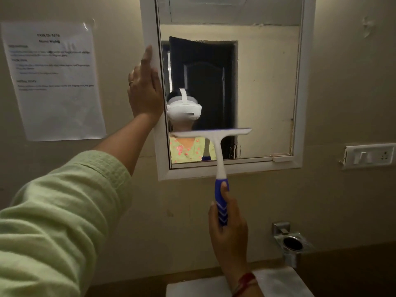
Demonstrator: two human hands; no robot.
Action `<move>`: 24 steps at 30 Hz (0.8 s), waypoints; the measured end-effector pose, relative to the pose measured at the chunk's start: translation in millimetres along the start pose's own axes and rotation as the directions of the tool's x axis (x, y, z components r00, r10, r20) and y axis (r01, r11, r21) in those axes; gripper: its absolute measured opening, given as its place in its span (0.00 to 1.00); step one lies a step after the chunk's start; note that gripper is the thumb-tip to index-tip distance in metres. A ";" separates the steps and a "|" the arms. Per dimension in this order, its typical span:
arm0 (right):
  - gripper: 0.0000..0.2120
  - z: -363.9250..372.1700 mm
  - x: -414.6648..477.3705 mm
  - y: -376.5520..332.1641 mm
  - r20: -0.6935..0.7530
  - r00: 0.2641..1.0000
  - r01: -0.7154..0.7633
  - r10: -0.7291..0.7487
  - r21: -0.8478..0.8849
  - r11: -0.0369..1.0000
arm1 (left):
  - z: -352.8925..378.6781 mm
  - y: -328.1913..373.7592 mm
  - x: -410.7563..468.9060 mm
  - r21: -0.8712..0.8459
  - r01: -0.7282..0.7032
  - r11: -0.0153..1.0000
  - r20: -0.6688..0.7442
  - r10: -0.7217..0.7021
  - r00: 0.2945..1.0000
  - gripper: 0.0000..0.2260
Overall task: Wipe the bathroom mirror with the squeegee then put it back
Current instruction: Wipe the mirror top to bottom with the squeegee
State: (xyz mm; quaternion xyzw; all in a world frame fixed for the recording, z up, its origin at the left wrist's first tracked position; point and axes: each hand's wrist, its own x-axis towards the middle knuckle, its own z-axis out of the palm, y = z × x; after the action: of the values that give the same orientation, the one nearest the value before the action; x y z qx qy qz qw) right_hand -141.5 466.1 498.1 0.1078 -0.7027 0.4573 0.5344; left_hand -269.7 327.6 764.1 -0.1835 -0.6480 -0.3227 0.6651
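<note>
The mirror (265, 86) hangs on the wall in a white frame (304, 103). My right hand (229, 230) grips the blue handle of a white squeegee (216, 142), thumb up along the handle. Its blade lies level against the lower part of the glass, left of centre. My left hand (145, 88) rests flat on the frame's left edge, fingers pointing up, holding nothing. The glass reflects a person with a white headset and a dark doorway.
A printed sheet (55, 80) is taped to the wall left of the mirror. A switch and socket plate (368, 156) sits at the right. Below it is a chrome ring holder (292, 243). A white basin edge (199, 288) shows at the bottom.
</note>
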 end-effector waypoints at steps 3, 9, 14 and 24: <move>0.28 0.3 -29.8 10.5 0.048 0.999 -0.012 0.013 -0.010 1.000 | -0.7 1.0 -0.6 -0.005 0.008 1.000 -0.016 -0.008 1.000 0.19; 0.24 6.1 8.3 -3.4 0.004 1.000 0.028 -0.028 0.022 0.999 | -1.0 2.1 -0.3 -0.005 0.007 1.000 -0.011 -0.007 1.000 0.19; 0.25 3.8 12.5 2.7 0.026 0.998 0.052 -0.051 -0.025 0.998 | -0.8 2.5 -1.8 -0.018 0.022 1.000 -0.013 -0.022 1.000 0.19; 0.24 11.0 13.2 -1.3 0.026 1.000 0.010 -0.012 0.049 0.999 | 0.1 1.1 -2.6 -0.031 0.010 0.999 -0.033 -0.011 0.999 0.18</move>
State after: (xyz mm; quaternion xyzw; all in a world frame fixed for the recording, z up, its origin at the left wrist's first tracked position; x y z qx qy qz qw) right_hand -153.2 461.5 509.9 0.1308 -0.6977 0.4698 0.5247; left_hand -268.9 328.9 761.8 -0.1851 -0.6328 -0.3392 0.6710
